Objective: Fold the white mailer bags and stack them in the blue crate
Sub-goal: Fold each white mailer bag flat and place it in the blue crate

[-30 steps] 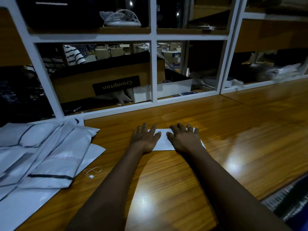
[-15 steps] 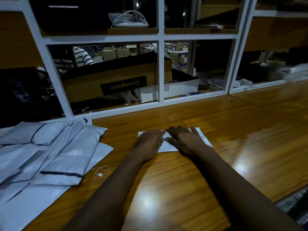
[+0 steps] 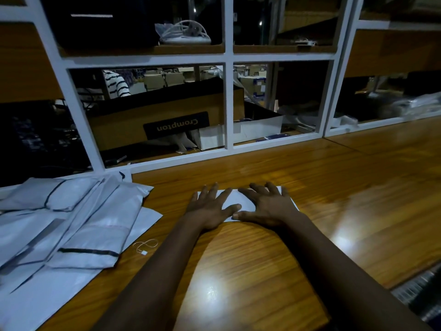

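A folded white mailer bag (image 3: 238, 199) lies flat on the wooden table (image 3: 310, 187) in front of me. My left hand (image 3: 210, 206) presses down on its left half with straight, spread fingers. My right hand (image 3: 265, 206) lies flat on its right half, fingers spread, thumb tips nearly meeting in the middle. A loose pile of unfolded white mailer bags (image 3: 66, 225) with dark seal strips covers the table's left side. No blue crate is in view.
A white-framed shelf unit (image 3: 228, 103) rises along the table's back edge, holding a brown Crompton carton (image 3: 167, 120) and white boxes. A small string tag (image 3: 144, 247) lies beside the pile. A dark mat (image 3: 420, 290) shows beyond the table's right edge.
Both hands have spread apart over the folded bag, fingers straightening and fanning out. The view shifted slightly, showing more of the bag's left and right corners.
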Tool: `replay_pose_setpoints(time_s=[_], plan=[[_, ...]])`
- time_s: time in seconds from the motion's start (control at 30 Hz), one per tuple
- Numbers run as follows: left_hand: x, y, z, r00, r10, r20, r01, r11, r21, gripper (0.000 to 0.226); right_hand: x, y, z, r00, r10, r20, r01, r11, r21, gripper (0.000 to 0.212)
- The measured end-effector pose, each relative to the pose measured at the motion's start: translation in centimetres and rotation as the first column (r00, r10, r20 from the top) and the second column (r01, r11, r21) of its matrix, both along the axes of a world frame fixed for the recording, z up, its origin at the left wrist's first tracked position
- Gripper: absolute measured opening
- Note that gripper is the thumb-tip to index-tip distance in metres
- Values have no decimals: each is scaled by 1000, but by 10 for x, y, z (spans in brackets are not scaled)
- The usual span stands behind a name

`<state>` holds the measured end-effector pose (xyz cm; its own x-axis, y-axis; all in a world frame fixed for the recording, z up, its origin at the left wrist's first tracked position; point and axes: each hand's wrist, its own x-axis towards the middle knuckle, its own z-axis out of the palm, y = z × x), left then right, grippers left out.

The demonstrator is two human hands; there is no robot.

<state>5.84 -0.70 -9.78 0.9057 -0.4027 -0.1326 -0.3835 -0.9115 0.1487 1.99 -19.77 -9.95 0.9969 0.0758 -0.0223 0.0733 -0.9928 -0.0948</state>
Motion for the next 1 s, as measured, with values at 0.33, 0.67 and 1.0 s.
replay_pose_setpoints(time_s=[0.33, 0.67, 1.0], plan=[[-11, 7, 5, 989, 147, -27, -146, 989, 7, 68, -16, -1, -10, 988, -15, 155, 42, 983, -178, 61], [-32, 18, 2, 963, 167, 211, -149, 984, -99, 62, -23, -2, -8, 880, -295, 373, 296, 953, 56, 52], [-37, -6, -4, 998, -23, 58, 23, 1000, 7, 59, -21, 22, -11, 995, 25, 98, -9, 987, -162, 91]])
